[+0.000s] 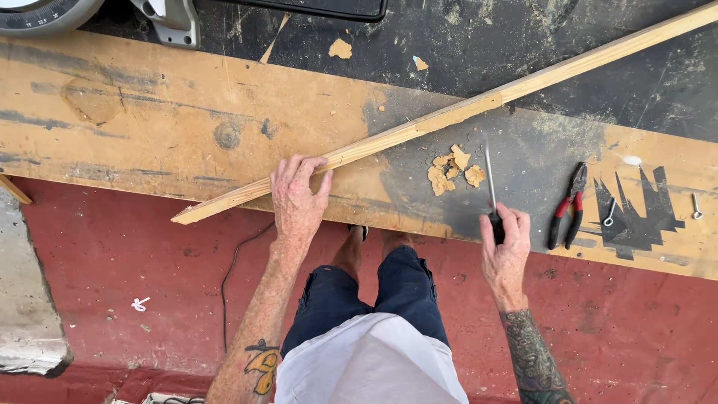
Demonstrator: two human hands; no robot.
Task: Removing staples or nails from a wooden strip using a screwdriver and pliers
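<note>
A long thin wooden strip (449, 116) lies slanted across a worn plywood bench top (134, 127), running from lower left to upper right. My left hand (298, 198) presses flat on the strip near its lower end, fingers curled over it. My right hand (505, 251) grips the dark handle of a chisel (490, 179), its narrow metal blade pointing away from me toward the strip. Several pale wood chips (451, 170) lie just left of the blade, below the strip.
Red-handled pliers (566, 206) lie right of the chisel, with an eye hook (609, 213) and a bolt (695, 206) beyond. A saw base (172, 19) sits at top left. A black cord (228, 284) trails over the red floor (112, 262).
</note>
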